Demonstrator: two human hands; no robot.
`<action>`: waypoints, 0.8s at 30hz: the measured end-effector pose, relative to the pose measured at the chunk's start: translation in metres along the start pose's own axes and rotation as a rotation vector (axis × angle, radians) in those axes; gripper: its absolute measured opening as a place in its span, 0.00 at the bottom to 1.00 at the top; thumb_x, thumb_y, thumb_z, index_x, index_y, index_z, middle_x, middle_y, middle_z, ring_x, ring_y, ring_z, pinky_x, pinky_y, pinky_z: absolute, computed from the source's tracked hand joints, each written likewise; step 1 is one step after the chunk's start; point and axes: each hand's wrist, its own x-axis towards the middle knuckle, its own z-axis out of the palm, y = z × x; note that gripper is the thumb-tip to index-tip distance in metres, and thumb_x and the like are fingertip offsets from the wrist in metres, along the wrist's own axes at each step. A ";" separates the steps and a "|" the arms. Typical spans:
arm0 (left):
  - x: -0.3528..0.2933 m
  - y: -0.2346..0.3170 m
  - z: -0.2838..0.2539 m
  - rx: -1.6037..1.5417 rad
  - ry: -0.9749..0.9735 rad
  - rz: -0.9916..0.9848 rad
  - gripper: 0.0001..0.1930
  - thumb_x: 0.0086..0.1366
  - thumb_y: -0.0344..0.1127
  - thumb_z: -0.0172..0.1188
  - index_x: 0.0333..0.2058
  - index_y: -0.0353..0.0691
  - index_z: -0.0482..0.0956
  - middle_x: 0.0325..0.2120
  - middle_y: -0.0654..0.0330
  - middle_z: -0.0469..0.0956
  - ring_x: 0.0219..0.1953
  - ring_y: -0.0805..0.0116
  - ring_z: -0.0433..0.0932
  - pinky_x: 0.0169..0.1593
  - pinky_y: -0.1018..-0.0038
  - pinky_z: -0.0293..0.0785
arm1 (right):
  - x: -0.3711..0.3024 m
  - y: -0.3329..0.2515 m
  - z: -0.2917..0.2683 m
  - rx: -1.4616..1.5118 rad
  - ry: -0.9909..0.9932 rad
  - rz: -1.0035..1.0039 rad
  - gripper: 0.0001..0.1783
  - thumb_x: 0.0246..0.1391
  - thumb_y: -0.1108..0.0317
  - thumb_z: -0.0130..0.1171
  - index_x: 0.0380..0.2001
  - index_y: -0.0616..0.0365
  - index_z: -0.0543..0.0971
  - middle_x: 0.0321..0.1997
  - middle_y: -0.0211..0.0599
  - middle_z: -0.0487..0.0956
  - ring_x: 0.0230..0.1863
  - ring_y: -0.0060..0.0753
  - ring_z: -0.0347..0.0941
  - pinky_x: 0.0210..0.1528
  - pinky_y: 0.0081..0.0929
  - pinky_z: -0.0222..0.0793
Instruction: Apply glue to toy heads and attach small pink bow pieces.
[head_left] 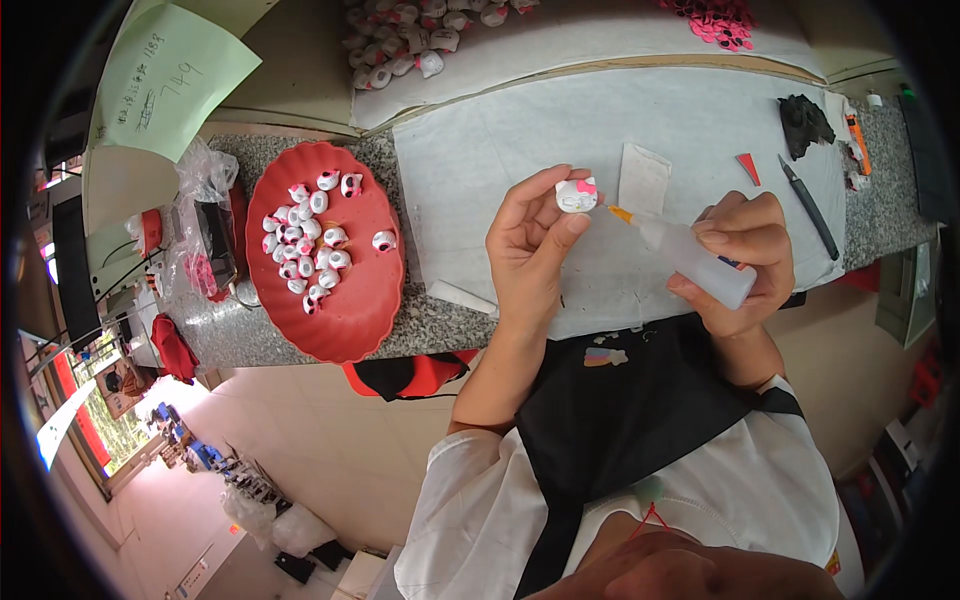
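Note:
Between the fingers and thumb of my left hand (530,240) is a small white cat-shaped figurine head (576,196) with a pink bow. My right hand (745,255) grips a translucent plastic squeeze bottle (690,258), tilted so its narrow orange-yellow nozzle (620,213) points at the figurine head. The tip is close to the head's lower right side; I cannot tell whether it touches. Both hands are above a white paper sheet (460,150). To the left, several similar white figurine heads (300,240) lie in a red scalloped tray (365,320).
A folded white paper piece (645,178) lies beyond the hands. At right are a black-handled craft knife (812,212), a small red piece (748,169) and a black crumpled cloth (804,125). White heads (410,40) and pink pieces (715,22) are piled on the far shelf.

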 end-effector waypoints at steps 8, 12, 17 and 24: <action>0.000 -0.001 -0.001 0.011 -0.010 0.000 0.19 0.48 0.22 0.53 0.41 0.32 0.63 0.37 0.51 0.69 0.37 0.64 0.70 0.43 0.72 0.65 | 0.000 0.001 0.003 0.006 0.005 -0.042 0.24 0.21 0.75 0.67 0.29 0.60 0.69 0.27 0.35 0.64 0.20 0.21 0.61 0.20 0.15 0.56; -0.001 -0.002 -0.002 0.035 -0.017 -0.010 0.19 0.48 0.22 0.53 0.41 0.32 0.63 0.36 0.52 0.69 0.36 0.65 0.70 0.42 0.72 0.65 | 0.001 0.000 0.003 0.016 0.000 -0.037 0.25 0.21 0.76 0.67 0.29 0.61 0.69 0.28 0.36 0.64 0.20 0.21 0.61 0.20 0.16 0.56; 0.000 -0.001 -0.001 0.037 -0.010 -0.011 0.19 0.48 0.22 0.53 0.41 0.32 0.63 0.36 0.52 0.69 0.36 0.65 0.71 0.41 0.73 0.65 | 0.002 -0.001 0.004 0.024 -0.025 -0.027 0.26 0.19 0.77 0.67 0.29 0.61 0.69 0.27 0.36 0.64 0.20 0.21 0.61 0.19 0.16 0.56; -0.001 -0.005 -0.002 0.171 -0.022 0.087 0.18 0.47 0.19 0.52 0.40 0.32 0.64 0.35 0.53 0.69 0.37 0.70 0.69 0.39 0.79 0.66 | 0.001 0.000 0.005 0.005 -0.011 -0.021 0.26 0.18 0.77 0.68 0.30 0.60 0.70 0.27 0.35 0.64 0.20 0.21 0.61 0.20 0.16 0.57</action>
